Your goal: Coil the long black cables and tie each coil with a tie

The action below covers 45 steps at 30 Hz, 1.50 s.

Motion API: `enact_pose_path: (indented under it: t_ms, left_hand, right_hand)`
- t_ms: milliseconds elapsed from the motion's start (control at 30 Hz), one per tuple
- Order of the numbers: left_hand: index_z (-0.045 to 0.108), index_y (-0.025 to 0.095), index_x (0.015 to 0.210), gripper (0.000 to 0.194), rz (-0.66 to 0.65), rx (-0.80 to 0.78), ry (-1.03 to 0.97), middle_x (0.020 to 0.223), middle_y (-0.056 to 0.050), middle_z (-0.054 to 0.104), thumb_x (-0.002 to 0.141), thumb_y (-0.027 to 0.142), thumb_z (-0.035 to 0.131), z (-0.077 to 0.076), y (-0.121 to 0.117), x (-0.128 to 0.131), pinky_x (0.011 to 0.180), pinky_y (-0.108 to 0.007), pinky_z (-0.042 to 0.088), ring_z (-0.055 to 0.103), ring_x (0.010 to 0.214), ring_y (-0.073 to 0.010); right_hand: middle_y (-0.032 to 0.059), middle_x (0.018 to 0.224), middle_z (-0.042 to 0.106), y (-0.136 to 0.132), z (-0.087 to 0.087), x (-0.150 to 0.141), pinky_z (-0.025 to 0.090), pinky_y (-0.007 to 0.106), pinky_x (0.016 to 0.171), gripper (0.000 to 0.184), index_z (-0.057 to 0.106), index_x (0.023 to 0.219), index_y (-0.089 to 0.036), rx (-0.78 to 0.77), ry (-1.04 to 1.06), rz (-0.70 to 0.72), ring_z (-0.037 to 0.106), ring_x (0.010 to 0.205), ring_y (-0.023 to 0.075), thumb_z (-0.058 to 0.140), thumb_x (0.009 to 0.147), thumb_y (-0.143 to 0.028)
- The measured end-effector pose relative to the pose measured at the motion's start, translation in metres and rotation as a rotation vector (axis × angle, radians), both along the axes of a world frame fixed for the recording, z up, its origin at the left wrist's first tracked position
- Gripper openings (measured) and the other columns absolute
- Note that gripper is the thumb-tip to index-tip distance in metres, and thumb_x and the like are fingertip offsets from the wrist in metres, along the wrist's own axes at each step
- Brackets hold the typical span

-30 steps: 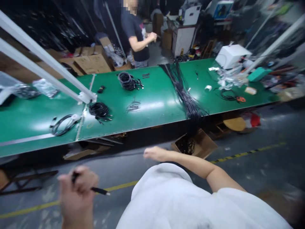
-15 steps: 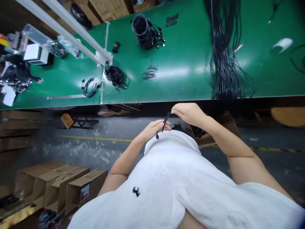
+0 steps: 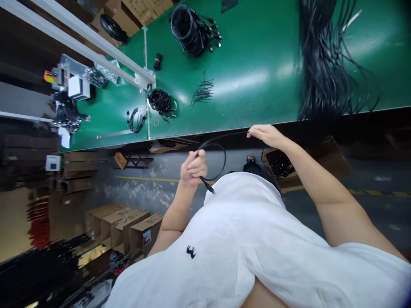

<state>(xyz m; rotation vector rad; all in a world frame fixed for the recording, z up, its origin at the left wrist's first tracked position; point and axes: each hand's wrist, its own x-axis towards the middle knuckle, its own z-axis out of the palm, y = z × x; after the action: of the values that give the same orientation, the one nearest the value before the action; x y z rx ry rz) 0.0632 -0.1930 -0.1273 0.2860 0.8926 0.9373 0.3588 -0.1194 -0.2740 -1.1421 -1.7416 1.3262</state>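
My left hand (image 3: 193, 168) is closed around a thin black cable (image 3: 217, 150) near its plug end, which sticks out below the fist toward my white shirt. The cable curves up in a loop and runs right to my right hand (image 3: 266, 134), whose fingers pinch it near the edge of the green table (image 3: 257, 85). Both hands hover in front of my chest, below the table's near edge.
On the table lie coiled black cable bundles (image 3: 191, 29), a smaller coil (image 3: 159, 100), loose short wires (image 3: 201, 89) and a long hank of black cables (image 3: 324, 64) hanging over the edge. An open box of cables (image 3: 281, 164) sits under the table. Cardboard boxes (image 3: 128, 229) stand at lower left.
My hands have drawn apart: the right slid along the cable to the right, the left rose and closed into a fist, so the cable now forms a loop. The view tilted further down.
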Motion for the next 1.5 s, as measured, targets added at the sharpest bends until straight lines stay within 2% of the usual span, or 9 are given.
enact_pose_path:
  t_ms: [167,400,500,600,833,1033,1233,1367,1500]
  left_hand:
    - [0.064,0.021,0.113,0.026,0.374,0.261,0.023,0.048,0.011,0.039,0.100,0.030,0.044,0.019,0.002,-0.039,0.028,-0.004,0.017,0.025,0.027,0.0013]
    - [0.065,0.010,0.112,0.032,-0.220,0.153,0.235,0.079,-0.005,0.068,0.085,0.028,0.068,-0.042,-0.031,-0.004,0.054,-0.014,0.050,0.065,0.064,-0.0090]
    - [0.068,0.009,0.105,0.038,-0.596,0.145,0.116,0.079,-0.010,0.071,0.082,0.039,0.071,-0.058,-0.065,0.017,0.062,-0.024,0.055,0.067,0.066,-0.0151]
    - [0.070,0.010,0.097,0.032,-0.626,0.143,-0.100,0.048,0.003,0.051,0.085,0.040,0.067,-0.058,-0.089,0.024,0.042,-0.015,0.039,0.044,0.038,-0.0049]
    - [0.072,0.016,0.093,0.019,-0.190,0.041,-0.201,0.054,0.007,0.041,0.087,0.033,0.064,-0.049,-0.088,-0.003,0.026,-0.010,0.012,0.015,0.033,0.0008]
    - [0.065,0.023,0.116,0.029,0.390,0.316,-0.144,0.047,0.011,0.035,0.092,0.038,0.059,-0.026,-0.050,-0.068,0.028,-0.006,0.016,0.021,0.032,-0.0010]
    - [0.067,0.010,0.100,0.032,0.015,0.200,0.274,0.068,-0.002,0.067,0.081,0.036,0.073,-0.039,0.005,-0.051,0.043,-0.011,0.044,0.061,0.053,-0.0065]
    - [0.066,0.009,0.095,0.041,-0.358,0.169,0.288,0.084,-0.013,0.074,0.081,0.048,0.070,-0.055,0.017,-0.025,0.068,-0.026,0.057,0.072,0.074,-0.0184]
    - [0.064,0.010,0.086,0.044,-0.483,0.149,0.122,0.062,-0.007,0.068,0.077,0.052,0.072,-0.053,0.024,-0.032,0.048,-0.023,0.049,0.063,0.048,-0.0145]
  right_hand:
    - [0.0077,0.098,0.074,-0.080,-0.048,0.046,0.048,0.033,0.083,0.042,0.072,0.084,-0.020,-0.009,-0.446,-0.105,0.067,0.094,0.0224,0.037,0.093,-0.041]
    - [0.0025,0.083,0.073,-0.164,0.083,-0.019,0.039,0.024,0.062,0.040,0.071,0.091,-0.022,0.266,-0.387,0.574,0.065,0.072,0.0139,0.036,0.100,-0.040]
    - [0.0041,0.084,0.072,-0.145,0.115,-0.035,0.037,0.024,0.063,0.038,0.071,0.089,-0.019,0.245,-0.341,0.424,0.063,0.073,0.0142,0.040,0.098,-0.040]
    - [0.0046,0.087,0.072,-0.125,0.114,-0.031,0.039,0.024,0.068,0.035,0.071,0.090,-0.018,0.164,-0.333,0.301,0.063,0.078,0.0156,0.046,0.095,-0.042]
    - [0.0041,0.094,0.073,-0.089,0.046,0.002,0.046,0.028,0.084,0.044,0.072,0.091,-0.018,0.016,-0.230,0.140,0.065,0.090,0.0184,0.043,0.093,-0.052]
    - [0.0069,0.100,0.074,-0.063,-0.028,0.047,0.047,0.030,0.079,0.041,0.073,0.087,-0.020,-0.020,-0.739,-0.040,0.066,0.093,0.0218,0.036,0.093,-0.037]
    - [0.0044,0.083,0.072,-0.068,0.057,-0.044,0.039,0.026,0.064,0.039,0.070,0.093,-0.022,0.430,-0.496,0.689,0.062,0.069,0.0144,0.035,0.100,-0.038]
    - [0.0051,0.082,0.072,-0.008,0.111,-0.082,0.036,0.026,0.063,0.041,0.069,0.094,-0.019,0.517,-0.393,0.564,0.061,0.070,0.0147,0.035,0.101,-0.040]
    - [0.0044,0.091,0.073,0.041,0.115,-0.086,0.038,0.025,0.068,0.038,0.070,0.095,-0.020,0.394,-0.369,0.473,0.063,0.081,0.0166,0.039,0.100,-0.041]
